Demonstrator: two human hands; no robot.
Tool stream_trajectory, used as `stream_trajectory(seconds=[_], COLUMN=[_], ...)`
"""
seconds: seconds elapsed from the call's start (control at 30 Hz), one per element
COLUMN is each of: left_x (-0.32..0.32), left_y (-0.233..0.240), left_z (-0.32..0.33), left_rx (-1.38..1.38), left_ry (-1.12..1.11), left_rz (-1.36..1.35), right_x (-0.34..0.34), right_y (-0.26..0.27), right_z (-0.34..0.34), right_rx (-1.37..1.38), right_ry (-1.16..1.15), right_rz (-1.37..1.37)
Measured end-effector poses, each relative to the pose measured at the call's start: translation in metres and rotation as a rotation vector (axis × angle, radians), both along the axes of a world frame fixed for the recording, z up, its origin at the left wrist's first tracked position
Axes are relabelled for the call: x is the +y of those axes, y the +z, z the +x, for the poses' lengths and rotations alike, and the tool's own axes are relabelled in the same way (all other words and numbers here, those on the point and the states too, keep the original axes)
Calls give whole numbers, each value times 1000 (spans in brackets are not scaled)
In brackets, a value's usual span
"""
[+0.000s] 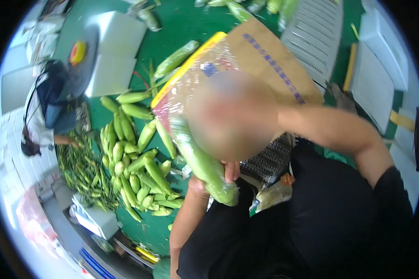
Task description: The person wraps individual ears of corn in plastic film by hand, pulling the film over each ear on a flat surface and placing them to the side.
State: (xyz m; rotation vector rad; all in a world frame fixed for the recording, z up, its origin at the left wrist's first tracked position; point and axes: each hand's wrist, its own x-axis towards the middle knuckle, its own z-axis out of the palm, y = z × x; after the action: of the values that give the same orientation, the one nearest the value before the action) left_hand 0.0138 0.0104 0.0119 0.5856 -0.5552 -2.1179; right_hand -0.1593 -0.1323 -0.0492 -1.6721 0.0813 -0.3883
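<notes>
A long green bundle (pixel 204 160), apparently husked corn under clear plastic film, slants in front of my knees. My left hand (pixel 232 171) grips its lower end, with fingers curled around the side. My right hand (pixel 255 115) reaches in over the upper end; a blur covers it, so its fingers and any hold are hidden. Behind both lies a brown cardboard box (pixel 265 52) with printed writing and a yellow strip (pixel 188 69) along one edge. Shiny clear film (pixel 181 87) spreads over the box's near left part.
Green ears of corn (pixel 136 181) lie heaped on the green floor (pixel 157 237), left of me. Beyond them, another person's hand (pixel 71 141) touches a pile of green peppers (pixel 87 171). White foam boxes (pixel 115 45) stand farther back. A grey slatted plastic panel (pixel 314 38) lies to the upper right.
</notes>
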Motion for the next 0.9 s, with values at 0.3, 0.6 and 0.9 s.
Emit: stream_trajectory(seconds=[0.3, 0.6, 0.9], left_x=[-22, -41, 130], left_y=[41, -12, -134], left_z=[34, 85, 274], left_rx=[-313, -773, -2200], left_ry=[566, 1135, 743], left_rz=[-229, 45, 807], right_x=[45, 0, -193], right_y=[60, 88, -22], right_z=[-11, -3, -13], right_rx=[461, 493, 244], right_ry=[263, -89, -1346], right_rz=[1068, 768, -125])
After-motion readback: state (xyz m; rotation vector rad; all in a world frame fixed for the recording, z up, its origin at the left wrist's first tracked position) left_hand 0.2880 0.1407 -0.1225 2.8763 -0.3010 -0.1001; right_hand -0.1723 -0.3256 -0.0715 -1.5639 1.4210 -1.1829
